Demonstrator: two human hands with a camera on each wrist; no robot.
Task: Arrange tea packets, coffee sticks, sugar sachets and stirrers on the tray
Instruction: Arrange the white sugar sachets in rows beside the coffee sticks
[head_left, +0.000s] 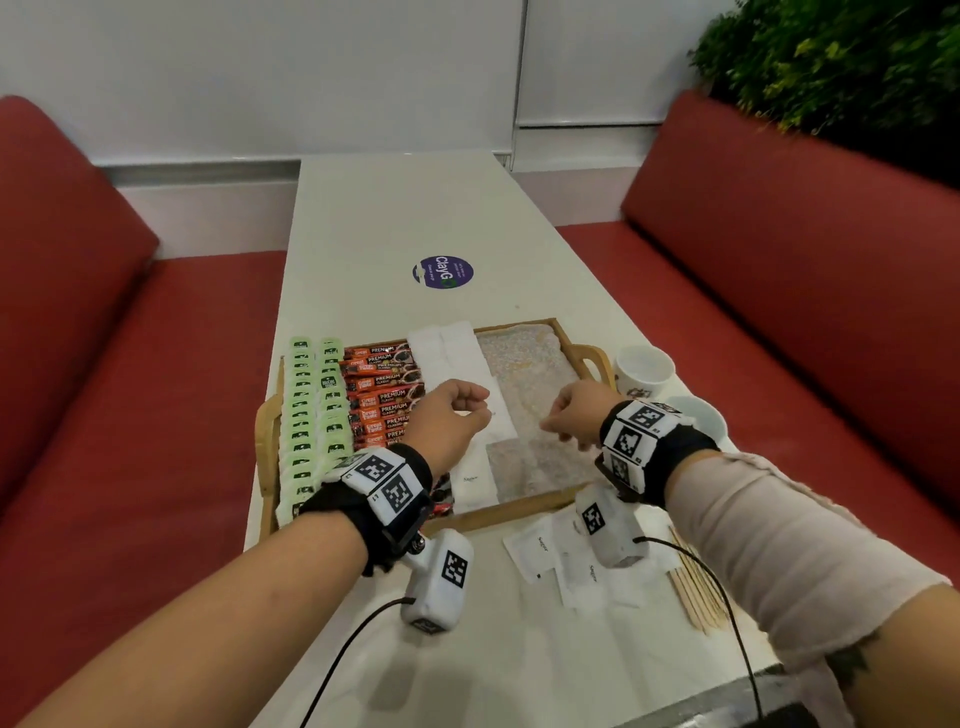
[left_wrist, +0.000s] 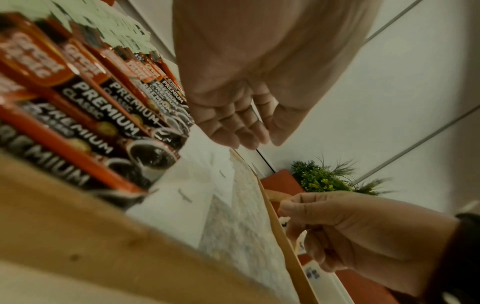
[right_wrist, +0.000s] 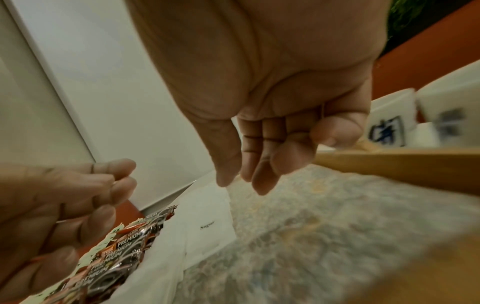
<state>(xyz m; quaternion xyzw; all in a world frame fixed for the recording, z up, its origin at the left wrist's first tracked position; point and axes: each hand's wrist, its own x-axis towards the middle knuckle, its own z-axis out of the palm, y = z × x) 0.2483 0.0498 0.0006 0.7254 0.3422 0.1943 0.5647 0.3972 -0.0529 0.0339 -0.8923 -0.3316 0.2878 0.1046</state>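
A wooden tray (head_left: 524, 512) holds rows of green tea packets (head_left: 311, 410), red and black coffee sticks (head_left: 384, 384) and a column of white sugar sachets (head_left: 452, 353); its patterned liner (head_left: 530, 374) is bare on the right. My left hand (head_left: 480, 402) hovers over the sachet column with loosely curled fingers and holds nothing. My right hand (head_left: 553, 421) hangs over the bare liner, also without anything in it. The left wrist view shows the left hand (left_wrist: 244, 135) relaxed above the sachets (left_wrist: 187, 181). In the right wrist view the right hand (right_wrist: 249, 174) droops above a sachet (right_wrist: 207, 222).
Loose sugar sachets (head_left: 545, 556) and wooden stirrers (head_left: 696, 587) lie on the white table in front of the tray. Two white cups (head_left: 644, 369) stand right of the tray. A purple sticker (head_left: 443, 271) marks the table farther back. Red benches (head_left: 779, 291) flank both sides.
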